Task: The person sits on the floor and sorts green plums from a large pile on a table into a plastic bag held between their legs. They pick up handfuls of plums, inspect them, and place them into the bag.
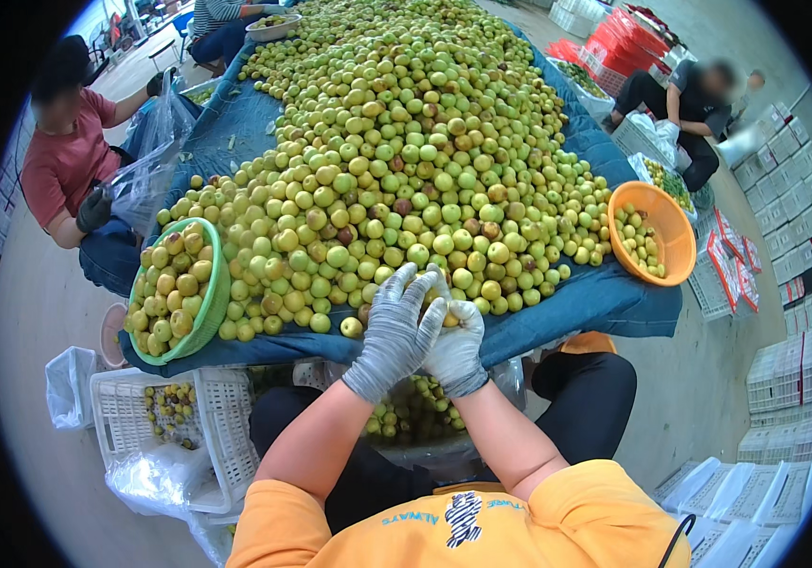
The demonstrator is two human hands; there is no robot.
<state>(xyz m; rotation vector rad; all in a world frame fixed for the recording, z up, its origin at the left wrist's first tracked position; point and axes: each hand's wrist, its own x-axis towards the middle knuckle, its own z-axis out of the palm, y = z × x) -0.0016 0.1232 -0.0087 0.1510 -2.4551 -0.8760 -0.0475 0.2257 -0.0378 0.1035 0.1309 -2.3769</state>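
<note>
A large heap of green and brownish jujube-like fruits [406,163] covers a table draped in blue cloth [562,305]. At its near edge, my left hand [399,326], in a grey knit glove, reaches over the fruits with its fingers bent beside the other hand. My right hand [459,344], also gloved, is curled around a yellowish fruit [451,317], which shows partly between the hands. Whether the left fingers touch that fruit is hidden. A green basket [217,284] full of browner fruits leans at the table's left corner. An orange basket [679,241] with some fruits rests at the right corner.
Below the table between my knees sits a container of fruits [416,419]. A white plastic crate [225,426] with fruits and clear bags stands left of my legs. A person in a red shirt [68,156] sits at left; another sits at right. White crates [789,369] are stacked at right.
</note>
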